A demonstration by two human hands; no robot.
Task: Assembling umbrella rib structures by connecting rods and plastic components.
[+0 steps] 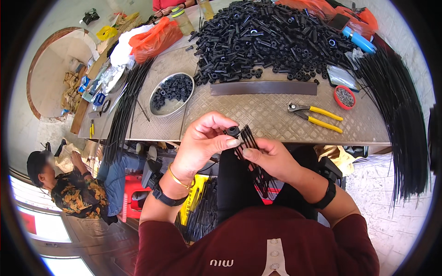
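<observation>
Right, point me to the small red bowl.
In the head view, the small red bowl stands at the right of the table, between the yellow-handled pliers and the flat rectangular pack.

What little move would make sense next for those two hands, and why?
The left hand pinches a round black fitting beside the upper ends of thin black strands held by the right hand, so perhaps it would help to ease the fitting toward one strand's end.
</observation>
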